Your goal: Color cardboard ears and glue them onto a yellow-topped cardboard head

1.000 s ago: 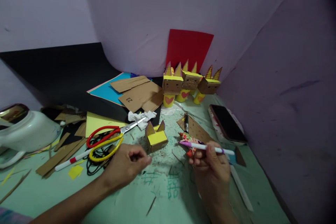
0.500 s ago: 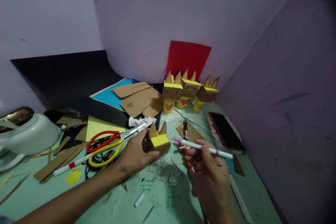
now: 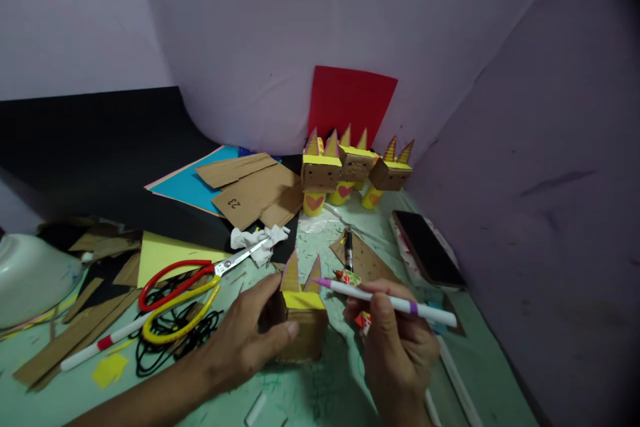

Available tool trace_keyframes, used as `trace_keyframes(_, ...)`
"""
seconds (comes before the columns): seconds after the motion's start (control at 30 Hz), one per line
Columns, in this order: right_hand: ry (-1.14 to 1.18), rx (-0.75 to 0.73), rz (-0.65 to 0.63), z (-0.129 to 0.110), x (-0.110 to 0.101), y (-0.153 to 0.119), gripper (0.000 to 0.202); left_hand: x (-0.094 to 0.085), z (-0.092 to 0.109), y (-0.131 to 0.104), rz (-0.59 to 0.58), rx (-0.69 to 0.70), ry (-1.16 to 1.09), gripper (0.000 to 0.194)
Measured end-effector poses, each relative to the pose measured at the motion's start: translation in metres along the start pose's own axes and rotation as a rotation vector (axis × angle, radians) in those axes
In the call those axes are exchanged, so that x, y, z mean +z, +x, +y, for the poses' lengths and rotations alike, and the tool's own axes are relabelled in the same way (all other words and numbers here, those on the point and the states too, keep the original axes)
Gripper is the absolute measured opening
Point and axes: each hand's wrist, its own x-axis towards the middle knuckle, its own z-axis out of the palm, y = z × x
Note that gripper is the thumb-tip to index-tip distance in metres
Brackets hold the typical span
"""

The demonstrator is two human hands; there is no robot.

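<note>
A small cardboard box head [image 3: 303,330] with a yellow paper top and two pointed cardboard ears stands in the middle of the table. My left hand [image 3: 250,333] is closed around its left side, thumb on the front face. Purple lines edge the ears. My right hand [image 3: 395,340] grips a white felt-tip marker [image 3: 395,301], its purple tip pointing left beside the right ear [image 3: 313,273]. Whether the tip touches the ear I cannot tell. The box's left side is hidden by my fingers.
Scissors [image 3: 177,293] with red and yellow handles lie at left on black cord. Several finished box-headed figures [image 3: 323,173] stand at the back before a red sheet [image 3: 353,103]. A phone [image 3: 427,247] lies at right; a pale green pot [image 3: 35,280] sits far left.
The box has come nearer and turned so its front face shows more. The marker tip has moved from right of the box to beside the right ear. The view has shifted slightly.
</note>
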Motion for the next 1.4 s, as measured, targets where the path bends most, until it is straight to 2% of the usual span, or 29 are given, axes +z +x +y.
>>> trace_keyframes(0.2,-0.023,0.051,-0.127,-0.002,0.008,-0.008,0.014,0.001,0.002,-0.001,-0.051,0.045,-0.074,0.053)
trace_keyframes(0.33,-0.063,0.002,-0.180,0.000,0.009,-0.012,0.011,0.001,0.002,-0.001,-0.082,0.051,-0.150,0.061)
trace_keyframes(0.47,-0.109,-0.063,-0.167,0.000,0.007,-0.011,0.010,0.002,0.002,-0.002,-0.084,0.059,-0.178,0.061)
trace_keyframes(0.83,-0.205,-0.132,-0.146,0.002,0.008,-0.009,0.010,0.006,0.002,-0.004,-0.021,-0.018,-0.070,0.057)
trace_keyframes(1.17,-0.178,-0.100,-0.126,0.004,0.008,-0.009,0.009,0.003,0.001,-0.004,-0.058,-0.012,0.003,0.047)
trace_keyframes(1.4,-0.267,-0.064,-0.132,0.006,0.004,-0.012,0.008,0.002,0.005,-0.003,-0.063,0.013,-0.023,0.055)
